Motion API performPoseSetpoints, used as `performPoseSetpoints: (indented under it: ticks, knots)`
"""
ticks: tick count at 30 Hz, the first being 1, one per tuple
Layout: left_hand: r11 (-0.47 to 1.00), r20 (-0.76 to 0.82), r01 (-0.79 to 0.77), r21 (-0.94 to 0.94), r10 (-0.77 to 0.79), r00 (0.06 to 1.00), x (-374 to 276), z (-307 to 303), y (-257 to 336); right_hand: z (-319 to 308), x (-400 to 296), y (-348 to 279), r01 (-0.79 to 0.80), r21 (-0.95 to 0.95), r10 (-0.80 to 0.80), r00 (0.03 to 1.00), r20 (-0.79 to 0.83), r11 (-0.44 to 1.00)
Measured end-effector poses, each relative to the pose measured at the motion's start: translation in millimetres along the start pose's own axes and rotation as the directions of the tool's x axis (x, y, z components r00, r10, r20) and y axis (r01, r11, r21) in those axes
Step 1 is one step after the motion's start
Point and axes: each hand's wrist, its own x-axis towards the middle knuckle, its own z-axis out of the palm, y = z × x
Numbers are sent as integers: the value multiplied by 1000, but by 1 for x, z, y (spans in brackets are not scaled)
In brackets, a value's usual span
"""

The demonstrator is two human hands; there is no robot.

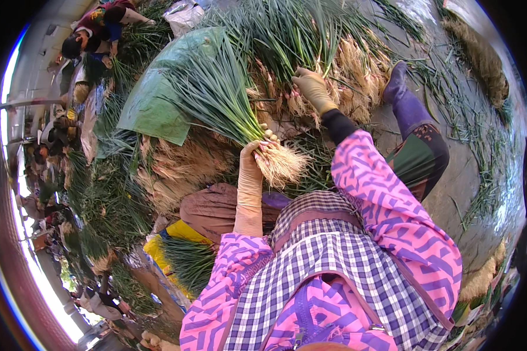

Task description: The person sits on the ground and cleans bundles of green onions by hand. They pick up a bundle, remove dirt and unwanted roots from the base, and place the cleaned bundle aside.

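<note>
My gloved left hand (249, 162) grips a thick bunch of green onions (228, 96) near its base. The green leaves fan out up and to the left, while the pale roots (283, 164) hang past my fingers to the lower right. My right hand (311, 87), also gloved, is at a large heap of green onions (285, 39). Its fingers are curled among the lower stems there, and whether they grip any is hidden. Long stringy roots (355, 74) spread from the heap to the right of this hand.
A green plastic sheet (158, 101) lies left of the bunch, with more rooted onions (180, 166) below it. Loose leaves litter the wet floor (456, 175). A purple boot (404, 101) extends right. Another person (99, 26) works at the upper left, beside more onions.
</note>
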Motion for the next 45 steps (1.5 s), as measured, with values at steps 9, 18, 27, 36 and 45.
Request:
performPoseSetpoints:
  ticks: [9, 18, 27, 36, 45]
  knots:
    - [957, -318, 255, 139, -201, 927, 23, -30, -35, 19, -113, 23, -121, 281, -9, 907, 422, 952]
    - [937, -374, 283, 206, -192, 907, 10, -34, -26, 42, -128, -11, 338, -201, -273, 917, 292, 919]
    - [992, -120, -122, -9, 120, 985, -20, -4, -7, 48, -94, 49, 464, -425, -76, 740, 669, 777]
    - [990, -125, 30, 137, -13, 992, 6, -15, -8, 21, 39, -2, 25, -306, -17, 999, 29, 952]
    - [971, -275, 176, 160, -128, 953, 23, -27, -26, 22, -104, -20, 433, -328, -311, 878, 364, 839]
